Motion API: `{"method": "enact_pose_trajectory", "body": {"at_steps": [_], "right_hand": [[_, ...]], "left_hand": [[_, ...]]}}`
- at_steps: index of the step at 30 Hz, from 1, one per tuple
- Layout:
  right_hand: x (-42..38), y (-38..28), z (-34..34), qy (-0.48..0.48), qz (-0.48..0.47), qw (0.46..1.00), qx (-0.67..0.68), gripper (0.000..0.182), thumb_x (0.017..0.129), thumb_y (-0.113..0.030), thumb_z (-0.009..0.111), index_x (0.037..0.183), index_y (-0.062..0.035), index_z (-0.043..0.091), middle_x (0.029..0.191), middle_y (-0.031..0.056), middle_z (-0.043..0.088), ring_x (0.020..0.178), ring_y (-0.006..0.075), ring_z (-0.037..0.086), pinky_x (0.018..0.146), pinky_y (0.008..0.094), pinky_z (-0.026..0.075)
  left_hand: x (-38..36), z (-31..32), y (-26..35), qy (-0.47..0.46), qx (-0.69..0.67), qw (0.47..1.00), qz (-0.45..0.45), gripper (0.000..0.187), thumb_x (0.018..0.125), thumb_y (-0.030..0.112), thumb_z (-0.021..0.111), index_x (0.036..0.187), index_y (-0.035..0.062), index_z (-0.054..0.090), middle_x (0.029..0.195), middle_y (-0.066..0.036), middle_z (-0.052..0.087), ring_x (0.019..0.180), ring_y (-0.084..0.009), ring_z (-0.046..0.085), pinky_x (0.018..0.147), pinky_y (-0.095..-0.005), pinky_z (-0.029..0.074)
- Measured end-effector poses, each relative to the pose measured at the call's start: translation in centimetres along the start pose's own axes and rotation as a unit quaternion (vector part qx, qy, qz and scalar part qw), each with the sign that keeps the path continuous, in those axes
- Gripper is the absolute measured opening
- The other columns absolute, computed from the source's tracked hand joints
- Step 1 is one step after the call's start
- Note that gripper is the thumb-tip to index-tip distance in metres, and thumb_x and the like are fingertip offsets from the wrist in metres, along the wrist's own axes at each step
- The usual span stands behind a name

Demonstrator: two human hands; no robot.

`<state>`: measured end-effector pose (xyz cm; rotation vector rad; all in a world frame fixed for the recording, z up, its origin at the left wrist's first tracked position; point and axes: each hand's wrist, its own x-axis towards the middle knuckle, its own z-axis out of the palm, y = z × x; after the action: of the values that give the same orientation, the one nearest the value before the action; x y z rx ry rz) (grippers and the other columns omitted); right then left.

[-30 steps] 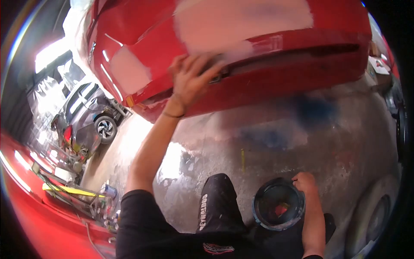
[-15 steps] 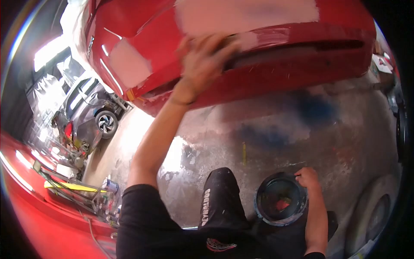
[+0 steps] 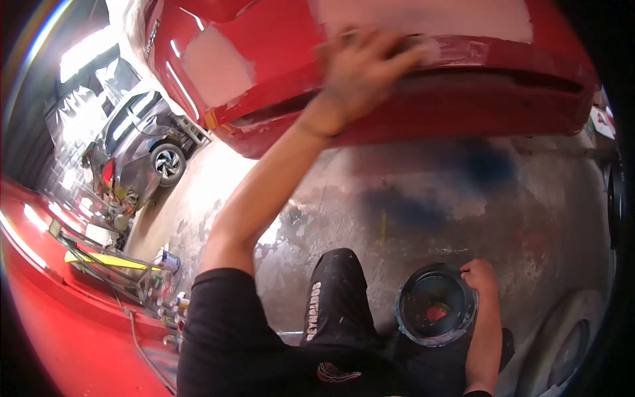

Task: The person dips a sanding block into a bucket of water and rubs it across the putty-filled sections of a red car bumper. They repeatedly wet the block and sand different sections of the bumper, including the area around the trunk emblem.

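My left hand (image 3: 364,69) presses on the red car bumper (image 3: 450,109), at the edge of a large pale pink patch (image 3: 423,20). Its fingers are bent and smeared by motion, the thumb pointing right; whatever lies under them is hidden. A second pink patch (image 3: 215,66) lies further left on the red body. Lower down, my right hand (image 3: 479,274) has its fingers closed over the rim of a dark round bucket (image 3: 403,301). Liquid shows inside the bucket, with a small red and green piece (image 3: 436,311) in it.
A grey car (image 3: 135,142) with its rear parts off stands at the left. Paint cans (image 3: 169,261) and a metal stand (image 3: 112,264) are beside a red panel (image 3: 73,317). A tyre (image 3: 562,351) lies at lower right on the stained concrete floor (image 3: 331,212).
My left hand has slid to the right along the bumper. My right hand stays on the bucket rim. The view has shifted slightly.
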<state>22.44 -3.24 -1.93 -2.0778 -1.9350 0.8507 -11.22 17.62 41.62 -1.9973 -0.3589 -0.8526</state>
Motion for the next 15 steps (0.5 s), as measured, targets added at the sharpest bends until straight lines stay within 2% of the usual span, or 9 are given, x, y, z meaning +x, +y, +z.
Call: {"method": "enact_pose_trajectory", "body": {"at_steps": [3, 6, 10, 12, 13, 15], "right_hand": [[0.0, 0.6, 0.7, 0.023, -0.010, 1.000, -0.008, 0.030, 0.083, -0.017, 0.088, 0.113, -0.0149, 0.089, 0.113, 0.0163, 0.082, 0.111, 0.0374, 0.078, 0.103, 0.0477, 0.061], [0.0, 1.1, 1.3, 0.044, -0.035, 0.998, -0.033, 0.029, 0.084, -0.017, 0.087, 0.114, -0.0150, 0.089, 0.115, 0.0153, 0.082, 0.113, 0.0377, 0.077, 0.104, 0.0480, 0.060], [0.0, -0.5, 0.5, 0.026, 0.016, 0.999, -0.038, 0.028, 0.086, -0.016, 0.085, 0.114, -0.0147, 0.088, 0.117, 0.0145, 0.082, 0.115, 0.0379, 0.076, 0.105, 0.0480, 0.060], [0.6, 0.5, 1.4, 0.007, 0.008, 1.000, -0.024, 0.028, 0.087, -0.016, 0.084, 0.114, -0.0144, 0.088, 0.118, 0.0145, 0.082, 0.115, 0.0380, 0.076, 0.105, 0.0482, 0.060], [0.2, 0.3, 1.3, 0.005, 0.015, 1.000, -0.023, 0.028, 0.087, -0.016, 0.084, 0.114, -0.0144, 0.088, 0.118, 0.0145, 0.082, 0.115, 0.0380, 0.076, 0.105, 0.0482, 0.060], [-0.3, -0.2, 1.0, 0.056, -0.031, 0.997, -0.041, 0.027, 0.085, -0.013, 0.082, 0.111, -0.0130, 0.089, 0.114, 0.0161, 0.083, 0.112, 0.0402, 0.076, 0.103, 0.0488, 0.061]], "left_hand": [[-9.0, -4.1, -5.6, -0.012, 0.006, 0.999, -0.037, 0.057, 0.083, 0.015, 0.087, 0.136, 0.0331, 0.078, 0.142, 0.000, 0.068, 0.124, -0.0265, 0.065, 0.115, -0.0552, 0.035], [-9.5, -5.0, -5.8, -0.014, 0.052, 0.998, -0.017, 0.059, 0.080, 0.015, 0.090, 0.136, 0.0319, 0.079, 0.143, -0.001, 0.068, 0.127, -0.0278, 0.064, 0.113, -0.0548, 0.037], [-1.4, -1.0, -1.9, 0.003, 0.028, 1.000, -0.014, 0.059, 0.079, 0.016, 0.092, 0.134, 0.0318, 0.080, 0.145, -0.001, 0.067, 0.131, -0.0278, 0.062, 0.114, -0.0531, 0.037], [0.6, 1.2, -1.3, 0.069, 0.005, 0.997, 0.024, 0.050, 0.087, 0.011, 0.080, 0.131, 0.0332, 0.079, 0.142, 0.002, 0.066, 0.132, -0.0246, 0.059, 0.113, -0.0579, 0.033], [-0.2, 0.8, -1.4, 0.070, -0.002, 0.997, 0.023, 0.050, 0.087, 0.011, 0.080, 0.131, 0.0332, 0.079, 0.142, 0.002, 0.066, 0.132, -0.0246, 0.059, 0.113, -0.0579, 0.033], [-2.7, -1.8, -2.9, -0.004, 0.027, 1.000, 0.008, 0.050, 0.087, 0.013, 0.079, 0.132, 0.0338, 0.079, 0.141, 0.003, 0.067, 0.132, -0.0230, 0.060, 0.115, -0.0566, 0.033]]}}
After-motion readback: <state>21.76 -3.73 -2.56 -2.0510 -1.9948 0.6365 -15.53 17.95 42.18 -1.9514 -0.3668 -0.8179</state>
